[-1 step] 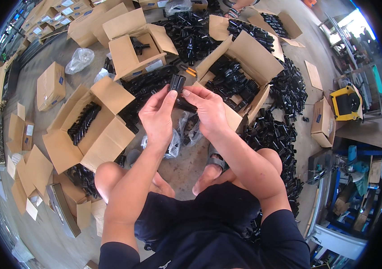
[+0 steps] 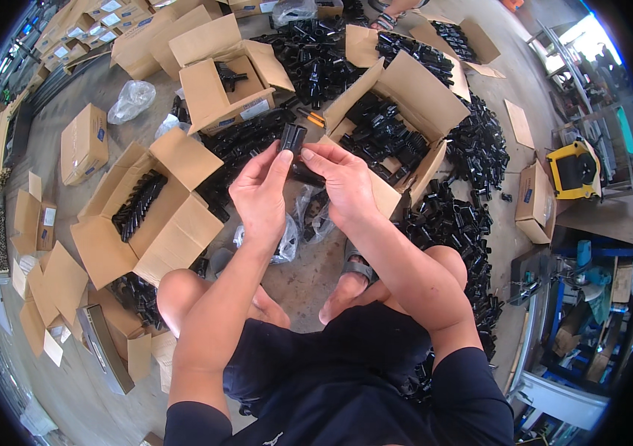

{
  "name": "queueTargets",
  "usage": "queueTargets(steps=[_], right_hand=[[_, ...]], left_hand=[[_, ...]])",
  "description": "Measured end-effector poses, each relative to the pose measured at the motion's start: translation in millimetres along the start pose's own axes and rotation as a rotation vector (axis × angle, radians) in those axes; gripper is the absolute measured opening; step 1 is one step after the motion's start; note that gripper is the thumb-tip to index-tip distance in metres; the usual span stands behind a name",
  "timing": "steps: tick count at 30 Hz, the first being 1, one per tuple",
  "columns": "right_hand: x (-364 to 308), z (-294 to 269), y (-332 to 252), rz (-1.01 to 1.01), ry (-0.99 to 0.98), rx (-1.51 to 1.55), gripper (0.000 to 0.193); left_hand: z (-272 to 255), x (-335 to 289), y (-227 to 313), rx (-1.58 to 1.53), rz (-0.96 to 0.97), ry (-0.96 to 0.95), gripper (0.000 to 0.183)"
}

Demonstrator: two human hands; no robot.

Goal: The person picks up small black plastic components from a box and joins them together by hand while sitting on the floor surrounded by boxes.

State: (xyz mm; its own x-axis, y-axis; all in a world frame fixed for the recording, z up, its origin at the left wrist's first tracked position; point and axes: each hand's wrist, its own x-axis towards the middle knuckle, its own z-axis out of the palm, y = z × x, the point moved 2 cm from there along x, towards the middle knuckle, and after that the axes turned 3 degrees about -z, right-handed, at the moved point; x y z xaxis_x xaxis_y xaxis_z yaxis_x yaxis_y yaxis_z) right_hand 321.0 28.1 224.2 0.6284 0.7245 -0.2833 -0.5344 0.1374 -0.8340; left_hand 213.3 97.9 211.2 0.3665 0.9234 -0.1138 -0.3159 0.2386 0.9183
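Between my two hands, out in front of my knees, is a glossy black tube-shaped part point(image 2: 293, 137). My left hand point(image 2: 260, 192) pinches it with thumb and fingers, and my right hand point(image 2: 343, 178) pinches its right side. The lower end of the part is hidden by my fingers. Just beyond my right hand, an open carton point(image 2: 415, 172) holds many loose black parts point(image 2: 380, 132). On my left, another open carton point(image 2: 175, 239) has a row of black parts point(image 2: 139, 204) laid side by side in it.
Loose black parts point(image 2: 447, 230) are heaped along my right side. Beyond my hands lie an orange-handled tool point(image 2: 311, 117) and an open carton point(image 2: 209, 93). Clear plastic bags point(image 2: 284, 241) rest by my feet. A yellow-framed object point(image 2: 575, 171) stands far right. Another person's foot point(image 2: 387, 21) shows at the top.
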Motion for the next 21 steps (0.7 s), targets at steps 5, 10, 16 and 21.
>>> queueTargets(steps=[5,10,16,21], right_hand=[[-2.8,0.3,4.3,0.028,0.035,0.001,0.022],[-2.2,-1.4,2.9,-0.016,0.026,-0.095,0.023],[1.6,-8.4,4.5,-0.101,-0.084,-0.316,0.021],[-0.8,0.5,-6.5,-0.192,-0.106,-0.564,0.016]], left_hand=[[0.7,-2.6,2.8,0.022,0.028,-0.007,0.028],[-0.2,-2.3,0.7,0.041,0.059,-0.039,0.03],[-1.7,-3.6,1.4,0.018,0.088,-0.06,0.029],[-3.3,-3.3,9.6,0.071,0.083,-0.052,0.027]])
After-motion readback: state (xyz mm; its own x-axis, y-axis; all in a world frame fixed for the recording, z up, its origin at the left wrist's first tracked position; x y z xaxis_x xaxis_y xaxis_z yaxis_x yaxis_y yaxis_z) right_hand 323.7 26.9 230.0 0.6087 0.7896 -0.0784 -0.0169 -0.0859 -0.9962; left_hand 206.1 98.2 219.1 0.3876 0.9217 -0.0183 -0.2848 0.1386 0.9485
